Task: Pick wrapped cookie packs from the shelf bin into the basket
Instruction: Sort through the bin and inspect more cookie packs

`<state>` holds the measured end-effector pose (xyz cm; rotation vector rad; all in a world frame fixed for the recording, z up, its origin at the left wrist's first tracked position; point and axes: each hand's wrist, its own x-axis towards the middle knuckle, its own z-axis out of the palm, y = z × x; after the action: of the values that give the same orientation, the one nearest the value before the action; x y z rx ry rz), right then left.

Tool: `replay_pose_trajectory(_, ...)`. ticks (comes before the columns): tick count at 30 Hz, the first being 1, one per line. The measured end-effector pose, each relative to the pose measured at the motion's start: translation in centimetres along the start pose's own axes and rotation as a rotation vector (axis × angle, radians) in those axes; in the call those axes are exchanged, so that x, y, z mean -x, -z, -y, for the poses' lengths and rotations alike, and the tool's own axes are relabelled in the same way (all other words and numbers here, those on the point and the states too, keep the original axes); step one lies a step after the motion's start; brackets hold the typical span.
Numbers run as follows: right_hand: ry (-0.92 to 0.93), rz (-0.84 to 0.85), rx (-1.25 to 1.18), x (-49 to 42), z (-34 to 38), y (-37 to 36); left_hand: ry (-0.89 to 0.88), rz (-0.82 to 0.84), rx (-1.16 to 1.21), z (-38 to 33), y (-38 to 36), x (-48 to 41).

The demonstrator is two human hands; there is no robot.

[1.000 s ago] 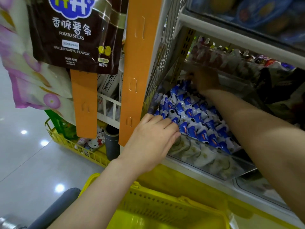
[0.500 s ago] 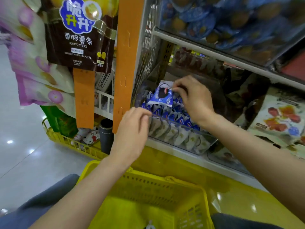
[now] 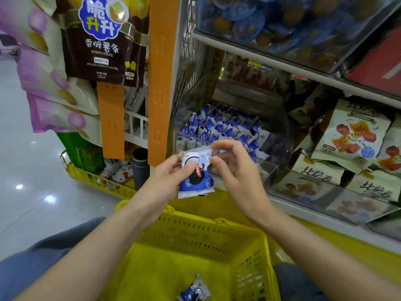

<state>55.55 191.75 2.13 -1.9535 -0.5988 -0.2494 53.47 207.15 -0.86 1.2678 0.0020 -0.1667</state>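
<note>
A blue and white wrapped cookie pack (image 3: 196, 183) is held above the yellow basket (image 3: 249, 230), just in front of the shelf bin. My left hand (image 3: 167, 177) grips it with the thumb on its face and fingers behind. My right hand (image 3: 238, 179) pinches its upper right edge between index finger and thumb. The clear shelf bin (image 3: 268, 168) behind them holds several more cookie packs (image 3: 227, 129). One cookie pack (image 3: 193, 291) lies on the basket's floor.
An orange hanging strip (image 3: 161, 83) and a potato sticks bag (image 3: 104, 40) hang to the left of the bin. Bags of other snacks (image 3: 355, 137) fill the shelf at right. A low yellow wire rack (image 3: 95, 181) stands on the floor at left.
My right hand lifted one pack out of the bin and brought it down over the basket. My left hand left the bin's front wall and took hold of that pack.
</note>
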Motion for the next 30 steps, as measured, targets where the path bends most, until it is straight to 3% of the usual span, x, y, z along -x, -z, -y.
replay_pose_trajectory(5, -0.337, -0.005, -0.164, 0.5, -0.7, -0.6, -0.067, -0.047, -0.211, 0.3, -0.8, -0.1)
replay_pose_trajectory(11, -0.361, 0.038, -0.196, 1.1, -1.6, -0.2, -0.171, -0.148, -0.402, 0.7, -1.7, 0.0)
replay_pose_trajectory(14, -0.394, 0.024, -0.227, 1.2, -1.9, -0.1, -0.185, -0.191, -0.375, 1.0, -2.2, -0.3)
replay_pose_trajectory(19, -0.504, -0.045, -0.289, 1.6, -2.1, -0.1, -0.028, -0.290, -0.116, 1.4, -2.5, -0.8)
replay_pose_trajectory(25, -0.621, -0.221, -0.506, 1.8, -2.6, 0.4, 0.066, -0.139, -0.007, 1.6, -2.3, -0.4)
replay_pose_trajectory(28, -0.667, -0.224, -0.600, 2.1, -2.8, 0.5, 0.018, -0.174, -0.038, 1.8, -2.5, -0.3)
replay_pose_trajectory(30, -0.680, -0.128, -0.615, 2.4, -2.9, 0.5, -0.056, -0.231, -0.113, 1.8, -2.4, -0.4)
